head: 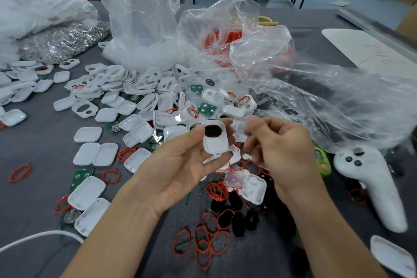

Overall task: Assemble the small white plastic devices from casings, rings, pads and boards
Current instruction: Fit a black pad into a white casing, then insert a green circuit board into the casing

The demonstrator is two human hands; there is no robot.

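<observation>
Even bright light, soft shadows; edges warped, right hand [278,149] blurred (motion).

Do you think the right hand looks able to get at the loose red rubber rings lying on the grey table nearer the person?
Probably yes: the red rubber rings lie uncovered below the right hand, with nothing between, though it seems busy pinching a small pale part.

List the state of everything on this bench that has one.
left hand, grips casing
casing, held up, black pad in its opening
right hand, fingers curled, contents blurred
clear bag, standing, crumpled
red rings, loose, unfitted
green board, loose among casings
</observation>
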